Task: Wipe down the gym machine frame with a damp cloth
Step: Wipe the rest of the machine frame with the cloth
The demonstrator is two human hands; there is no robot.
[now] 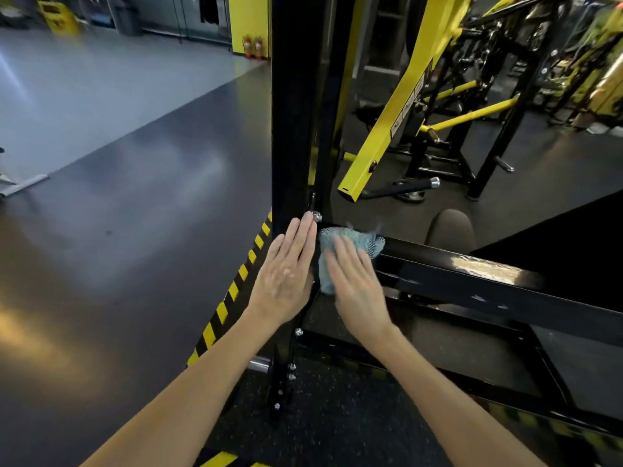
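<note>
Now the right hand [357, 291] presses a crumpled blue cloth [332, 246] onto the glossy black frame [472, 274].

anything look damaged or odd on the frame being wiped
Only the black crossbar: a pale, shiny patch on its top edge, right of the cloth. It could be wet sheen or worn paint; I cannot tell which.

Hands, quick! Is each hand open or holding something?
Left hand: open, fingers straight, flat against the black upright.
Right hand: open, straight fingers pressing the blue cloth onto the frame bar.
</note>
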